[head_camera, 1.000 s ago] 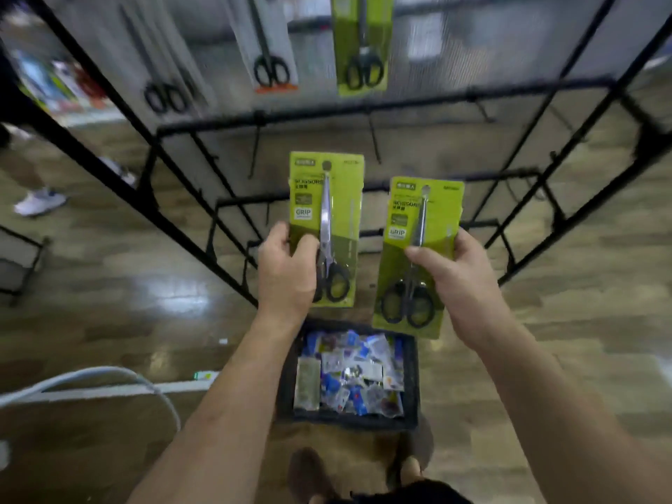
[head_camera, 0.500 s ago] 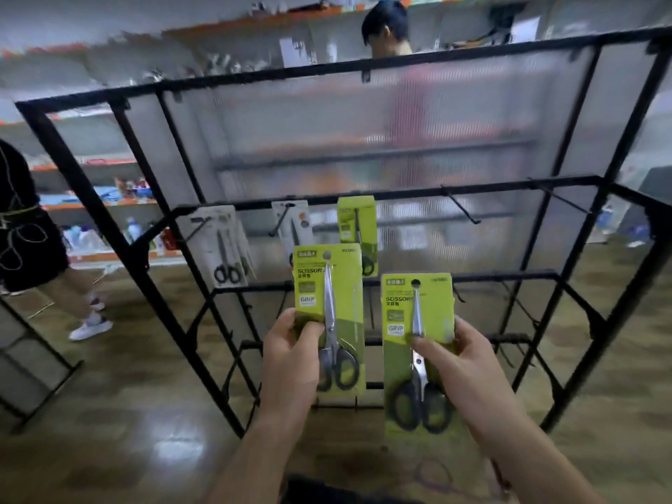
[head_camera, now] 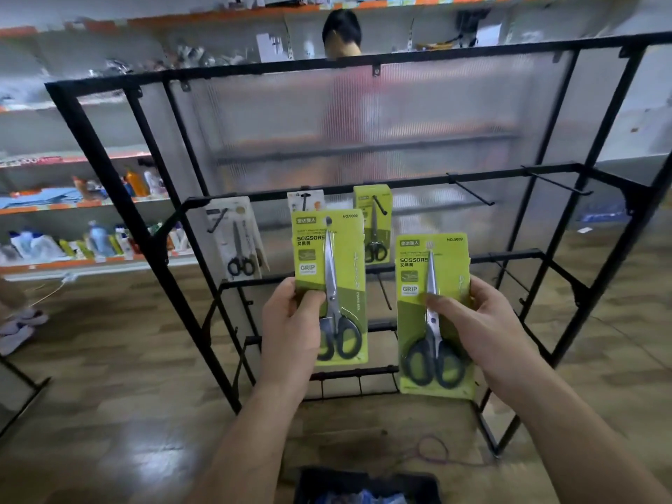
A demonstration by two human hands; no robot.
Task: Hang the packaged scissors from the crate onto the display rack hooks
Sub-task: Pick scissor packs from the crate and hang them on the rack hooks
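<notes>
- Left hand (head_camera: 291, 321) grips the left pack (head_camera: 345, 249) by its left edge, thumb on the front and fingers behind. The pack is upright, in front of the rack (head_camera: 109, 147).
- Right hand (head_camera: 480, 321) grips the right pack (head_camera: 449, 271) by its right edge, thumb across the blade. This pack is upright, slightly lower and just beside the other.
- Neither pack is on a hook yet. The crate (head_camera: 363, 481) sits on the floor below the hands.
- Step in hand, as judged: bringing both packs up to the rail. A free hook (head_camera: 471, 191) stands to the right, with another beyond it. A green hung pack (head_camera: 372, 227) and a white pack (head_camera: 236, 241) occupy hooks further left.
- Recommended: hang one pack at a time. Line the card's top hole with the hook tip, keep the card square, and slide it fully back. The low grips leave the holes clear.
- Risk: the hook tips point outward, and a swinging card could knock hung stock.
- Surface: glossy wood-pattern floor (head_camera: 109, 358). A loose cord (head_camera: 432, 452) lies near the rack's right foot.
- Room: shop shelves (head_camera: 72, 212) with bottles at left. A person (head_camera: 342, 34) stands behind the rack's translucent panel (head_camera: 436, 114).
</notes>
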